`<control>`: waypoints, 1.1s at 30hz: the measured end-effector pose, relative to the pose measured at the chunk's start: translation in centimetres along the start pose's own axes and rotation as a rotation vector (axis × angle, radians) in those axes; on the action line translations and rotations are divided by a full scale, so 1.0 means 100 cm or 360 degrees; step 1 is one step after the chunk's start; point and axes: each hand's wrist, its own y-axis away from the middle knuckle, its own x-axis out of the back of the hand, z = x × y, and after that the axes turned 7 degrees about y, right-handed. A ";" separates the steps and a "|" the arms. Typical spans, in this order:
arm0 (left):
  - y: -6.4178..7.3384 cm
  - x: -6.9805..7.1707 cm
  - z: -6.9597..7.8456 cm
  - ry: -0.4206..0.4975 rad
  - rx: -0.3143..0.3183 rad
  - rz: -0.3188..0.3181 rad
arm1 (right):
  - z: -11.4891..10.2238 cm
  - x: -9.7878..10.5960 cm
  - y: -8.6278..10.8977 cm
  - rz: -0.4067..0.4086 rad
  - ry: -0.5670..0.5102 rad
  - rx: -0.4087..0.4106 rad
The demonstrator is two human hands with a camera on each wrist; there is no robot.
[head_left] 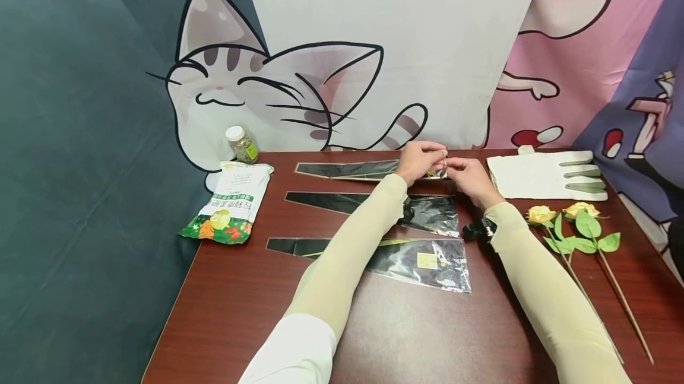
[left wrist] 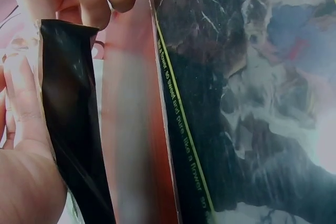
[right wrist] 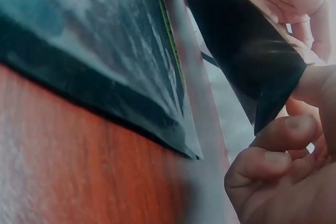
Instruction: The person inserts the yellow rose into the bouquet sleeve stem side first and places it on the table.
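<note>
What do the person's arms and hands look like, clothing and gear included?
The left hand and right hand are ungloved. Pale-yellow long sleeves cover both forearms down to the wrists; a white outer sleeve shows higher on the left arm. Each wrist wears a small black device.

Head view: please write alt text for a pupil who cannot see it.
A person's left hand and right hand work at the right end of the farthest of three black, tapering wrappers on a red-brown table. Right: a white glove and two yellow roses; left: a bag and a lidded jar.
</note>
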 end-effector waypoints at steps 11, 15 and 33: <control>0.000 0.004 -0.001 -0.0069 0.0063 0.0072 | -0.002 0.006 0.005 0.0084 -0.0216 -0.0023; -0.001 0.006 -0.006 -0.0022 0.0107 0.0070 | -0.003 0.006 0.006 0.0062 -0.0276 -0.0045; 0.003 0.073 0.002 -0.0823 -0.0110 0.0008 | -0.009 0.002 0.003 0.0178 0.0052 -0.0239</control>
